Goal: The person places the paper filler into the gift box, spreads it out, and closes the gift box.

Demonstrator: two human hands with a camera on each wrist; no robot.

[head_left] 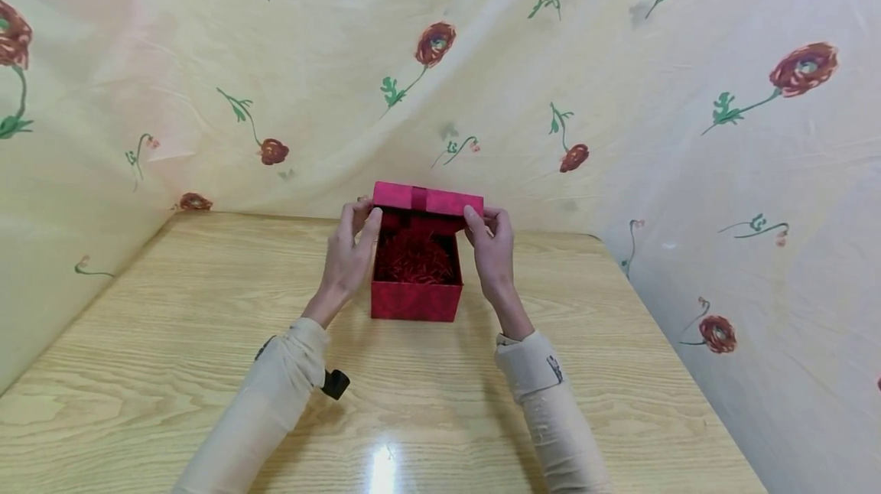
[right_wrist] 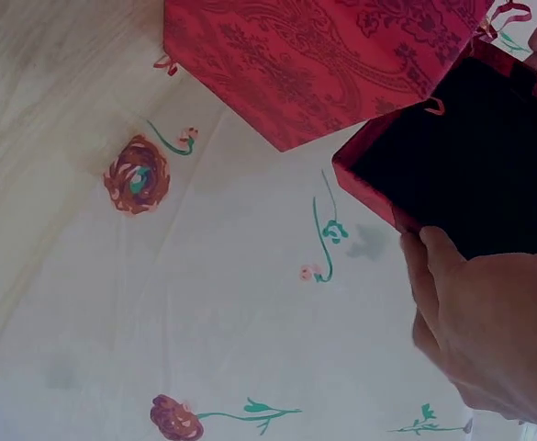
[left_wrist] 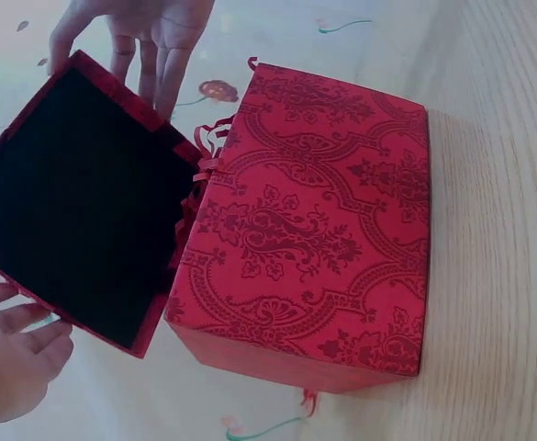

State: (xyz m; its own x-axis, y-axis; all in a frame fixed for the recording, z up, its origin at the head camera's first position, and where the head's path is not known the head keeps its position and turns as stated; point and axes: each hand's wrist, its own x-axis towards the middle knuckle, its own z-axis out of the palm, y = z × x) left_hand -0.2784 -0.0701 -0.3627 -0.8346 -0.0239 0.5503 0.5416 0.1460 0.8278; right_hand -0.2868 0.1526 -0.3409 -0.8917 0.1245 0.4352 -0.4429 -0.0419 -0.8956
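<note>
A red patterned gift box (head_left: 416, 301) stands on the table, its top uncovered at the front. Red shredded paper filler (head_left: 416, 258) lies inside, and a few curled strands poke over the rim. Above the box's back edge, the box lid (head_left: 447, 201) is raised and tilted; its dark inside (left_wrist: 75, 202) shows in the left wrist view. My left hand (head_left: 347, 249) grips the lid's left end between thumb and fingers. At the other end, my right hand (head_left: 494, 249) pinches the lid's right corner, also seen in the right wrist view (right_wrist: 497, 322).
The wood-grain table (head_left: 227, 326) carries the box near its back edge. Behind and on both sides hangs a pale cloth (head_left: 344, 81) printed with red flowers. A small black device (head_left: 336, 384) juts from the left sleeve's cuff.
</note>
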